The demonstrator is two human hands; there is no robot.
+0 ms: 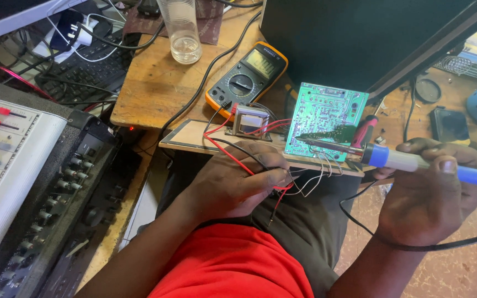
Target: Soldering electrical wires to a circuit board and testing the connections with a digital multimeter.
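My right hand (429,193) grips a soldering iron (415,161) with a blue and white handle, its metal tip pointing left over the lower edge of a green circuit board (324,118). My left hand (233,185) pinches a bundle of red, black and white wires (299,185) that run up to the board and to a small transformer (248,120). Board and transformer rest on a thin wooden panel (191,135) over my lap.
An orange multimeter (247,77) and a clear plastic bottle (182,33) sit on the wooden table (150,83). An audio mixer (6,160) and an amplifier with knobs (67,193) stand at left. A dark cabinet (360,38) looms behind the board. Small parts lie at right.
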